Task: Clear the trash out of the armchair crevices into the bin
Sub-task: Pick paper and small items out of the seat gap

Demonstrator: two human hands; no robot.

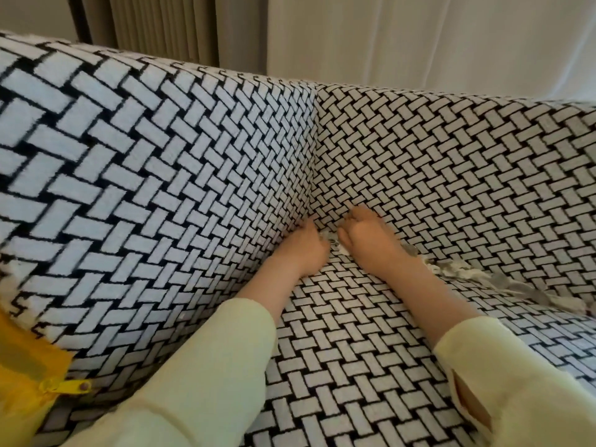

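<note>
The armchair [200,175] is covered in a black-and-white woven pattern. Both hands are at the back corner, where the seat [338,333] meets the backrest and the side wall. My left hand [304,250] has its fingertips pushed down into the crevice, so they are hidden. My right hand [367,235] is curled, with its thumb pressing on small white scraps [327,238] that show between the two hands. More crumpled white and grey trash [503,282] lies along the crevice at the right of the seat. No bin is in view.
A yellow cushion with a zip pull [29,391] lies at the lower left against the armchair's side. Beige curtains [161,24] and a white sheer curtain [419,37] hang behind the backrest.
</note>
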